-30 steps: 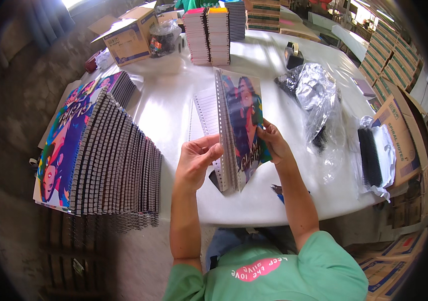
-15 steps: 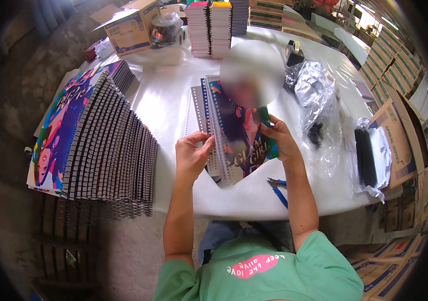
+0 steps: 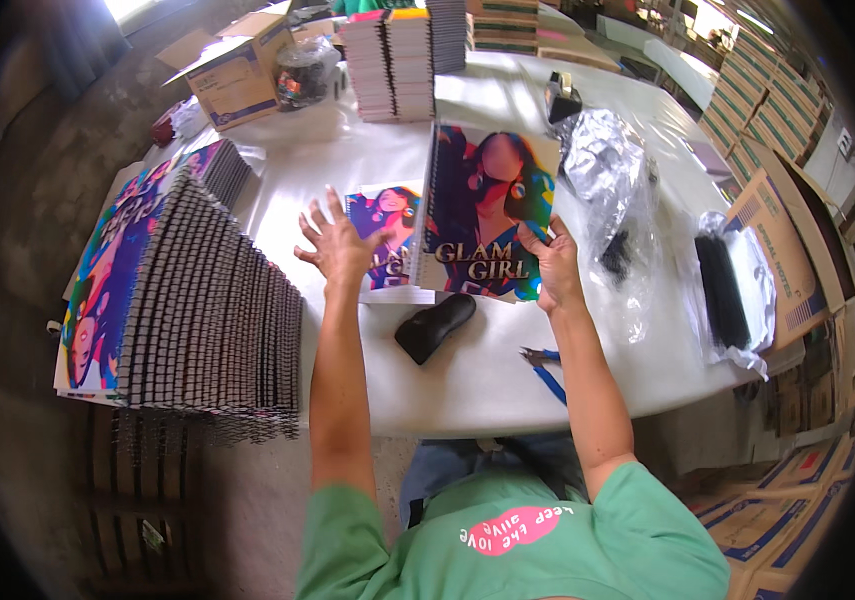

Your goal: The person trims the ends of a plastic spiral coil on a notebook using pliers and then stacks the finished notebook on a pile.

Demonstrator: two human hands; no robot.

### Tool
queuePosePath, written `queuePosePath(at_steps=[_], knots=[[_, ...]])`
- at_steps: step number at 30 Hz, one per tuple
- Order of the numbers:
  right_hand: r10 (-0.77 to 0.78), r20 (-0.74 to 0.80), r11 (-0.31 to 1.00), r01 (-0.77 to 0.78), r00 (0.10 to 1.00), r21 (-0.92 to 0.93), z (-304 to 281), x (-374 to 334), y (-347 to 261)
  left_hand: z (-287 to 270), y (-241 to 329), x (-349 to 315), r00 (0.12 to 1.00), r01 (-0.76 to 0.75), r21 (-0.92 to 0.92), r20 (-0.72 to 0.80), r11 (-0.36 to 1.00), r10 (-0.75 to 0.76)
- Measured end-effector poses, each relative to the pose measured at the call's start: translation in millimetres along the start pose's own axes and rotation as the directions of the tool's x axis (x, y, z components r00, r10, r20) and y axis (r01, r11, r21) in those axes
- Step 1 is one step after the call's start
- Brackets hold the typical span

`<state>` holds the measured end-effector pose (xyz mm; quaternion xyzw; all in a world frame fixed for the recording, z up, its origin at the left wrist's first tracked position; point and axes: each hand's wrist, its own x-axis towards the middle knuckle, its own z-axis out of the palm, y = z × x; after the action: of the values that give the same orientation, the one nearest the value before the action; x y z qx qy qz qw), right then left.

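My right hand point(image 3: 553, 262) grips the right edge of a notebook point(image 3: 482, 215) with a bright multicoloured portrait cover, thumb on its front. The notebook's left edge carries a dark binding strip. To its left, my left hand point(image 3: 339, 245) is open with fingers spread, holding nothing. Just right of that hand, a second cover with the same design point(image 3: 387, 210) lies on white sheets, partly hidden by the held notebook. A black wedge-shaped object point(image 3: 434, 328) rests on the table below the notebook. Blue-handled cutting pliers point(image 3: 546, 375) lie near my right forearm.
A tall stack of wire-bound notebooks point(image 3: 217, 300) fills the table's left side. Upright notebook stacks point(image 3: 387, 70), an open carton point(image 3: 237, 85) and a tape dispenser point(image 3: 562, 98) stand at the back. Clear plastic bags point(image 3: 607, 190) and black binding coils point(image 3: 722, 285) lie right.
My left hand has let go of the notebook's left edge, moved left and spread its fingers. The notebook has shifted up and now faces me squarely, uncovering the black object.
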<state>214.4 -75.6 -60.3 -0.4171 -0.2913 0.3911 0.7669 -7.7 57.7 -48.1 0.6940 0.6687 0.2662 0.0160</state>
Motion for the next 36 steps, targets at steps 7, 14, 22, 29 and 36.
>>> queuePosePath(at_steps=[7,14,22,29,36], knots=[[-0.122,-0.098,0.954,0.144,0.988,0.264,35,-108,-25,-57,42,-165,0.985,0.099,-0.946,0.050,-0.308,0.163],[-0.067,0.487,0.960,0.189,0.871,-0.206,-37,-115,-46,-86,-39,-175,0.982,-0.036,-0.993,-0.014,0.113,0.189],[0.340,0.263,0.899,-0.230,0.903,-0.373,-33,-143,-5,-47,-42,-206,0.976,0.080,-0.963,0.129,0.257,0.177],[0.300,0.327,0.769,-0.025,0.896,-0.639,-43,-141,-1,-41,-39,-211,0.947,0.265,-0.921,0.304,0.284,0.102],[0.142,0.558,0.743,0.285,0.817,-0.606,-57,-136,-9,-64,55,-229,0.758,-0.602,-0.332,-0.524,0.726,0.389]])
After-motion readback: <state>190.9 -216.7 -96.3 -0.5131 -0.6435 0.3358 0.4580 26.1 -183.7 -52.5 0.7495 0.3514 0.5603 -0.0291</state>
